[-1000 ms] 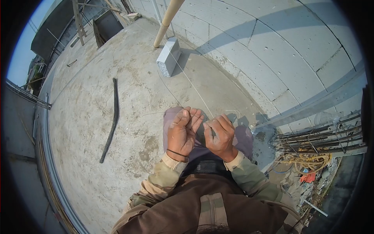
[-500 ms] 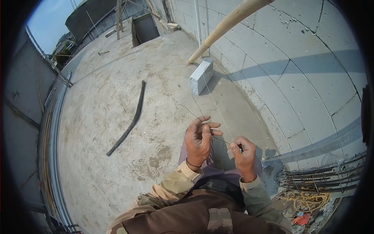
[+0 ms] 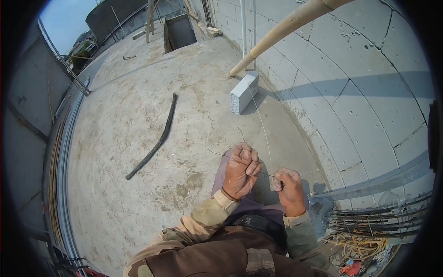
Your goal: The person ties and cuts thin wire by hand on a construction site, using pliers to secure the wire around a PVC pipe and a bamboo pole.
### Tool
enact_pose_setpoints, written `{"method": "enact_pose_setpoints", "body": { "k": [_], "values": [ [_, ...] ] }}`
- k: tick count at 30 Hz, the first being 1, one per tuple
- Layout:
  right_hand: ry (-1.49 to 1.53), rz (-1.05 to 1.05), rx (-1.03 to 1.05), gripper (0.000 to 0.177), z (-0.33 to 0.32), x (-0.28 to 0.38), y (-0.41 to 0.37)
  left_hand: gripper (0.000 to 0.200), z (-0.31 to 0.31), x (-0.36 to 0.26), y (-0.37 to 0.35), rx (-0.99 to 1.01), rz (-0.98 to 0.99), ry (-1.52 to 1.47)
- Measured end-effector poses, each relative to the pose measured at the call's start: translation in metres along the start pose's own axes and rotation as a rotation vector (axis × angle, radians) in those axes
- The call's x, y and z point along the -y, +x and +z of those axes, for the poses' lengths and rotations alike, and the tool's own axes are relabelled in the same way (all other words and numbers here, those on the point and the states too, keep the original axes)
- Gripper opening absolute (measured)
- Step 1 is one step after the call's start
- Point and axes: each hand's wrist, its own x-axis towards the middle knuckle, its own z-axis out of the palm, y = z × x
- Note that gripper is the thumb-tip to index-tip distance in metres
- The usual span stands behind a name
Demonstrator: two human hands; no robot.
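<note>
A thin dark wire (image 3: 266, 174) spans the short gap between my two hands. My left hand (image 3: 241, 174) has its fingers curled closed on the wire, and two loose ends poke out beyond the fingers, one up and one to the left. To the right and slightly lower, my right hand (image 3: 290, 190) pinches the wire's other end between thumb and curled fingers. A pale string (image 3: 264, 127) runs from a light grey block (image 3: 244, 93) down towards my right hand. The block rests on the concrete floor ahead of my hands.
A bamboo pole (image 3: 286, 34) leans behind the block, along the block wall (image 3: 332, 120). A bent black rod (image 3: 159, 141) lies on the floor to the left. Rebar (image 3: 369, 217) and yellow rope (image 3: 357, 247) are at lower right. Long pipes (image 3: 67, 161) line the left edge; a rectangular opening (image 3: 181, 32) is farther back.
My left hand's spread fingers have curled closed around the wire, and its loose ends have shifted. My right hand keeps its pinch, slightly lower. The view has shifted a little.
</note>
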Motion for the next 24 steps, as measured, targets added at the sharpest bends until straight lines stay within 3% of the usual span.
{"method": "enact_pose_setpoints", "body": {
  "k": [1,2,4,7,11,13,17,19,23,24],
  "values": [
    [-0.094,-0.096,-0.071,0.017,-0.003,-0.001,0.0,0.026,-0.002,0.004,0.001,-0.029,0.153,0.122],
    [-0.094,-0.093,-0.064,0.017,-0.003,-0.001,0.0,0.026,-0.004,0.006,-0.004,-0.031,0.158,0.126],
    [-0.188,-0.166,-0.197,0.016,-0.005,0.002,-0.001,0.024,0.02,0.006,-0.01,-0.264,0.193,0.526],
    [-0.281,-0.297,-0.243,0.016,-0.013,0.001,0.002,0.019,0.041,0.005,-0.014,-0.195,0.25,0.75],
    [-0.197,-0.264,-0.218,0.016,-0.018,0.004,0.004,0.018,0.017,0.0,-0.016,-0.194,0.241,0.791],
    [0.084,-0.026,-0.037,0.017,-0.018,0.006,0.003,0.032,0.011,-0.001,-0.009,-0.053,0.054,0.156],
    [0.042,-0.064,-0.102,0.017,-0.022,-0.003,0.008,0.041,0.015,0.001,0.002,-0.021,-0.04,0.033],
    [0.027,-0.092,-0.112,0.017,-0.027,-0.003,0.01,0.061,0.046,0.001,0.008,-0.387,0.074,0.121],
    [-0.076,-0.169,-0.158,0.018,-0.028,-0.001,0.012,0.064,0.031,0.012,0.005,-0.323,0.19,0.222],
    [-0.077,-0.171,-0.163,0.018,-0.028,0.0,0.012,0.062,0.027,0.008,0.004,-0.267,0.243,0.571]
  ]
}}
